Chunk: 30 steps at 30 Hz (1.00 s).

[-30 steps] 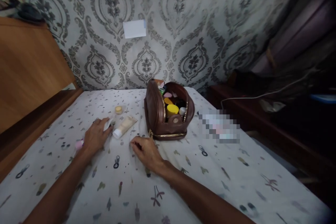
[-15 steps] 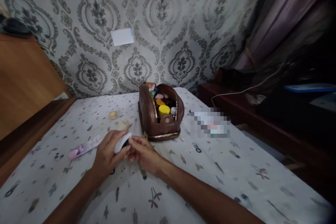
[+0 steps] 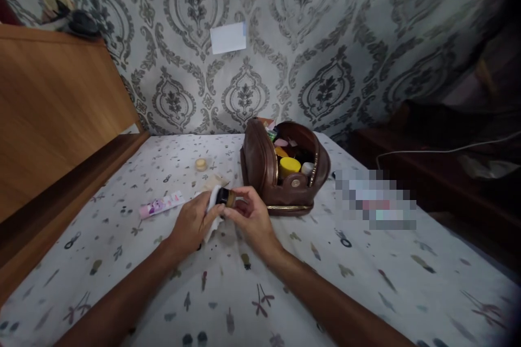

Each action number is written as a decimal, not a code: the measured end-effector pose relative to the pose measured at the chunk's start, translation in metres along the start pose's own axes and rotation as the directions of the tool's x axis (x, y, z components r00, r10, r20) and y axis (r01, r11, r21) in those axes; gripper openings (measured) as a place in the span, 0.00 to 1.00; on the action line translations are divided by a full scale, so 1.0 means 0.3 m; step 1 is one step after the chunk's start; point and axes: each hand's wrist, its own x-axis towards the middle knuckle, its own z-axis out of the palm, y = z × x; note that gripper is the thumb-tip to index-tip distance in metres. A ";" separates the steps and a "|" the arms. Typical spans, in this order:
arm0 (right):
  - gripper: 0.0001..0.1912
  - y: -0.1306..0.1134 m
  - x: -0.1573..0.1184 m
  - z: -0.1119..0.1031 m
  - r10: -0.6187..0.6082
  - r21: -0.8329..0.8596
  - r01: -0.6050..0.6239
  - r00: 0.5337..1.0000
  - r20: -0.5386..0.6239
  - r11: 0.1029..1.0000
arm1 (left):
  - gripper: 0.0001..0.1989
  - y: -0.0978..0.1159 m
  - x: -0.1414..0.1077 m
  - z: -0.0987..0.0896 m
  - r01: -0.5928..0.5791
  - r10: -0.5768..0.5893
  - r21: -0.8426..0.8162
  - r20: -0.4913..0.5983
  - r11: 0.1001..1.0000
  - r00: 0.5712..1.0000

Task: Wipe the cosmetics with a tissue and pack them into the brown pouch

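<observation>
My left hand (image 3: 191, 225) is closed around a white cloth or wipe (image 3: 213, 198), which wraps one end of a small dark jar (image 3: 223, 196). On the jar's other, brownish end, the fingers of my right hand (image 3: 257, 221) are closed. Just behind the hands lies a crumpled beige piece (image 3: 215, 181), partly hidden. A pink and white tube (image 3: 161, 205) rests on the sheet left of my left hand. Farther back sits a small round tan pot (image 3: 201, 164).
An open brown leather bag (image 3: 260, 165) stands right behind my right hand, holding a yellow-lidded jar (image 3: 290, 165) and several other items. A blurred-out item (image 3: 374, 198) lies to its right. A wooden panel (image 3: 61, 81) rises at the left, and a patterned wall (image 3: 268, 76) stands behind.
The view has turned left, so everything sits farther right in it. The jar now shows more between my hands, and my right fingers have moved round onto its end.
</observation>
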 end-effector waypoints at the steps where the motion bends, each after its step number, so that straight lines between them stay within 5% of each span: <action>1: 0.21 -0.003 -0.001 -0.004 -0.044 -0.079 0.043 0.999 -0.007 0.996 | 0.16 0.003 0.002 0.000 0.007 -0.006 -0.043 0.021 0.999 1.000; 5: 0.22 -0.013 -0.011 -0.014 -0.239 -0.367 0.225 0.971 0.006 0.903 | 0.21 0.015 0.004 -0.003 0.021 -0.019 -0.114 0.015 0.993 1.000; 8: 0.24 -0.008 -0.016 -0.014 -0.276 -0.428 0.266 0.960 0.040 0.864 | 0.22 0.020 0.002 -0.011 0.005 -0.009 -0.120 -0.031 0.993 0.999; 14: 0.25 0.020 -0.007 0.004 0.084 0.010 -0.084 0.996 0.007 0.996 | 0.18 0.015 0.001 -0.018 0.113 -0.150 -0.229 -0.150 0.967 0.977; 18: 0.25 0.021 -0.009 0.021 0.230 0.257 -0.227 0.973 0.017 0.939 | 0.14 0.013 -0.007 -0.005 0.050 -0.093 -0.187 -0.227 0.981 0.969; 21: 0.24 0.016 -0.014 0.026 0.271 0.369 -0.272 0.961 0.055 0.889 | 0.17 0.017 -0.018 0.010 -0.100 0.088 -0.057 -0.182 0.993 0.979; 24: 0.27 0.007 -0.016 0.023 0.309 0.439 -0.323 0.945 0.104 0.838 | 0.19 0.023 -0.025 0.019 -0.103 0.102 -0.001 -0.125 0.995 0.987; 30: 0.24 -0.033 -0.017 0.024 0.372 0.472 -0.461 0.887 0.274 0.751 | 0.18 0.022 -0.011 0.012 -0.094 0.069 -0.236 -0.112 0.967 0.991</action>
